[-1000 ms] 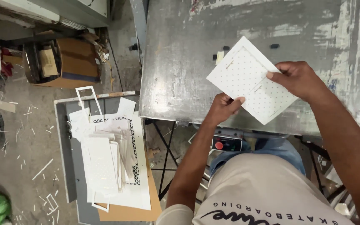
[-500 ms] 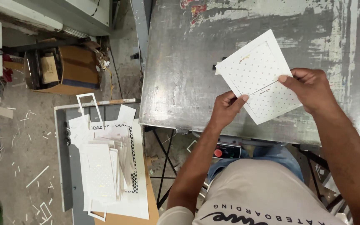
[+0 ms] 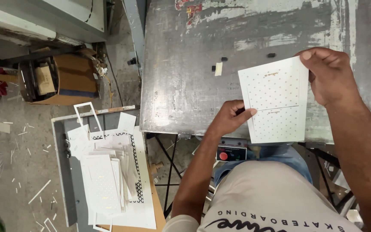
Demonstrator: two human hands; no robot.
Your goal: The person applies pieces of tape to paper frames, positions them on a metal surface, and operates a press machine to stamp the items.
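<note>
Head view. Brown cardboard box (image 3: 59, 79) sitting on the floor, holding smaller boxes and scraps. White dotted rectangular card (image 3: 275, 101) lying over the scuffed grey metal counter (image 3: 185, 86), now squared up from its earlier tilt, long axis running away from the person. Left hand (image 3: 228, 118) pinching its left edge; right hand (image 3: 329, 75) gripping the top right corner.

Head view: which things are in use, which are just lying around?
In hand: dotted white sheet, held by left hand and right hand over the metal table.

Lying about: paper stack, cardboard box, floor scraps.
</note>
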